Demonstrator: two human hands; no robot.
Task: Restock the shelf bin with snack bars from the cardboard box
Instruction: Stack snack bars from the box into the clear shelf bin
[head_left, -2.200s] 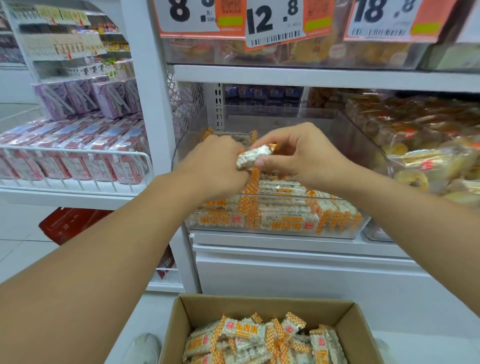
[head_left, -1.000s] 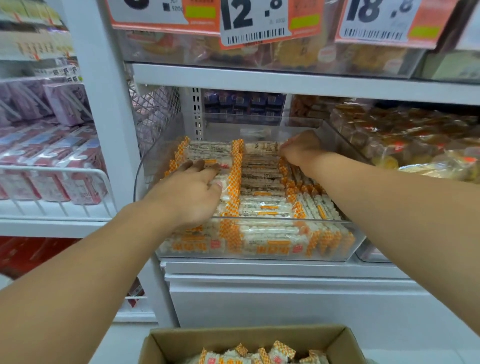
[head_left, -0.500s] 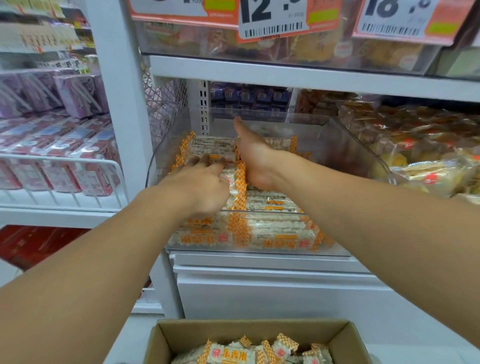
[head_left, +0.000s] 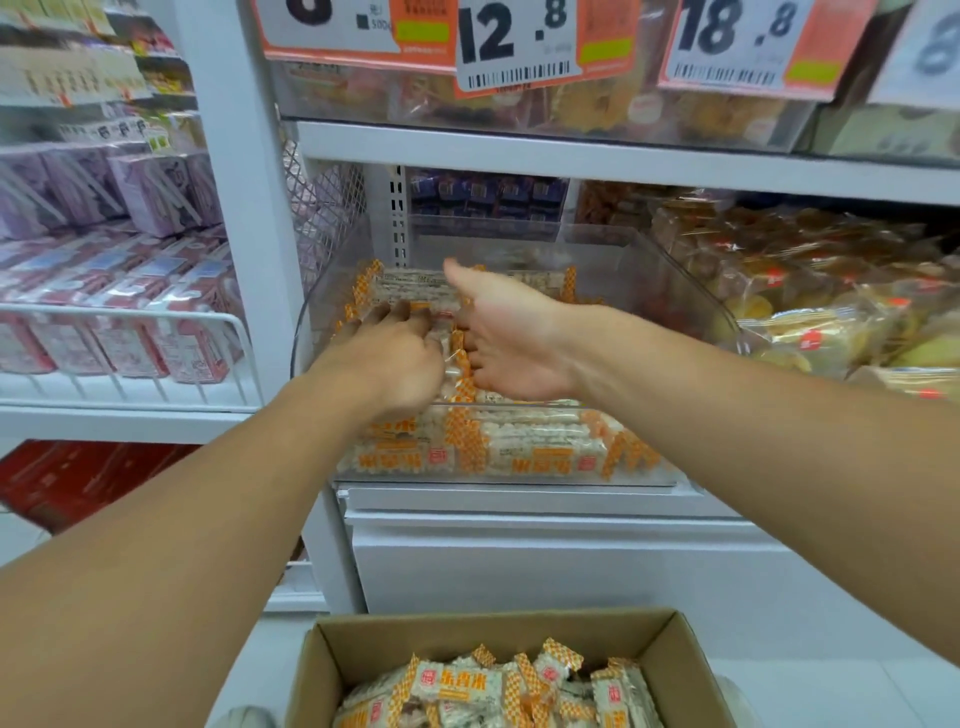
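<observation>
Clear plastic shelf bin (head_left: 691, 291), curved walls, part-filled with snack bars (head_left: 535, 447): flat, crinkly, orange-checked wrappers. Left hand (head_left: 395, 353) rests loosely curled on the stack; right hand (head_left: 504, 332) flat, fingers straight, pressing the rows. Neither grasps anything. Step: tidying placed bars. Next, likely: reach down to the cardboard box (head_left: 363, 660), matte brown, holding more bars.

The bin (head_left: 670, 291) is clear, glossy plastic. The snack bars (head_left: 540, 452) lie in shiny see-through wrappers with orange checked ends. The near box (head_left: 685, 670) is matt brown cardboard. The shelf (head_left: 571, 150) looks smooth, white-painted metal; the far-left wire rack (head_left: 124, 314) is white-coated.
</observation>
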